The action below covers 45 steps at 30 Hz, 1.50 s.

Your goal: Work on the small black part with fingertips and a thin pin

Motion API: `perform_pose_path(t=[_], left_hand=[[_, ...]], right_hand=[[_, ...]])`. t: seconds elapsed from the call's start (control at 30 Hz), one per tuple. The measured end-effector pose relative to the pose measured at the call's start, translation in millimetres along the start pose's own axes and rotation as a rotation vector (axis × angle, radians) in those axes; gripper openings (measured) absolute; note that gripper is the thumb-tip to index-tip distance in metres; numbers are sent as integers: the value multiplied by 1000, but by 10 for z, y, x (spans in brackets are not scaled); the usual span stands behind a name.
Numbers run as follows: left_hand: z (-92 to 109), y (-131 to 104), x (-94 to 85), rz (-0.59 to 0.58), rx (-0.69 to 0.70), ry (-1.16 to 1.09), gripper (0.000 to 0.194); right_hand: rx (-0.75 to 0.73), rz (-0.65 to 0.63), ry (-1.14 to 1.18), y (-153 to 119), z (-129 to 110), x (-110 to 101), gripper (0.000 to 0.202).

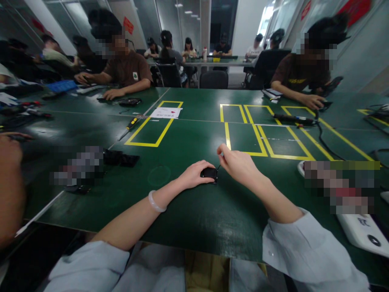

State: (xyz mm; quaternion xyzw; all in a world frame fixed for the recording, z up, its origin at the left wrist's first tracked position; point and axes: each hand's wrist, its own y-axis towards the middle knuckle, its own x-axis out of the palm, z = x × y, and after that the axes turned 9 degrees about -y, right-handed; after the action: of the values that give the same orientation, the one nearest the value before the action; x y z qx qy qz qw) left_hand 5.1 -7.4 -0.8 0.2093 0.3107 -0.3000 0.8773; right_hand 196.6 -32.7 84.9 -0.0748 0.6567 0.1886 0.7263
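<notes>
My left hand (197, 174) rests on the green table, its fingers and thumb wrapped round the sides of a small black device (209, 173). A white bracelet circles my left wrist. Just right of the device, my right hand (235, 162) is raised a little, with fingertips pinched together. A thin dark piece (218, 167) shows between the right hand and the device's right edge. Whether it is a tool or part of the device is too small to tell, and the right fingertips partly hide it.
Yellow tape outlines mark the green table (194, 140). A yellow-and-black screwdriver (131, 123) and a white paper (165, 112) lie at the back left. Black parts (121, 157) sit left; a white case (363, 231) lies right. Co-workers sit opposite, and another person's arm (10, 190) is at the left edge.
</notes>
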Motion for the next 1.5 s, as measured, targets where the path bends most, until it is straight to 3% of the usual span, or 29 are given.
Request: perform_pose_path(t=[0.27, 0.6, 0.8, 1.5], left_hand=[[-14, 16, 16, 7, -7, -7, 39], [1, 30, 7, -9, 9, 11, 38], [-9, 19, -4, -5, 1, 5, 38], [-40, -18, -35, 6, 15, -2, 38]], right_hand=[[5, -18, -18, -9, 2, -28, 30], [-24, 36, 22, -17, 8, -9, 22], [17, 7, -44, 22, -5, 8, 29], [58, 6, -49, 66, -42, 11, 26]])
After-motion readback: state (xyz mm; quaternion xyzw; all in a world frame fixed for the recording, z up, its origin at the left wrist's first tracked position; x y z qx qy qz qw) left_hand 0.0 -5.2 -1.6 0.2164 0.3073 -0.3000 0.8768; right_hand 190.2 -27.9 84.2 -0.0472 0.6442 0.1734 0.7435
